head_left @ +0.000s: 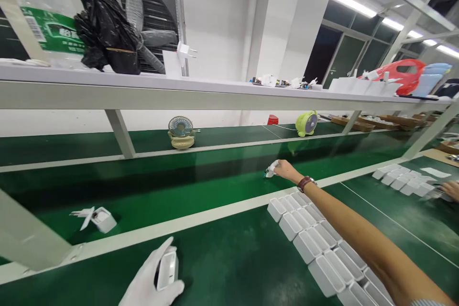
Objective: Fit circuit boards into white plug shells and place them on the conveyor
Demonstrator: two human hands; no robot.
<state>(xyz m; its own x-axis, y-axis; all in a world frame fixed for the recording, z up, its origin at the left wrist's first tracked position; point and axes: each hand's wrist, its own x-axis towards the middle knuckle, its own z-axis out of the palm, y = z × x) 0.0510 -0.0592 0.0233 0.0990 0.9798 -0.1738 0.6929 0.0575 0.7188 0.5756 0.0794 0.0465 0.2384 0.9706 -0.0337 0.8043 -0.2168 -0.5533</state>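
Observation:
My left hand (152, 277), in a white glove, is closed around a white plastic charger housing (168, 270) near the bench's front. My bare right hand (286, 170) reaches far forward over the green conveyor belt (215, 191), a watch on its wrist. Its fingers pinch a small white charger part (271, 169) with a bit of green circuit board showing. Under my right forearm stand rows of white open-topped housings (315, 244) on the green bench. A white charger with its plug piece (103, 220) lies on the belt at left.
A pale metal rail (215, 213) divides bench and belt. A shelf (215, 98) crosses above, on posts. Two small fans, one beige (182, 134) and one lime (306, 123), stand behind. Another person's hand (451, 190) is at far right beside more white housings (403, 179).

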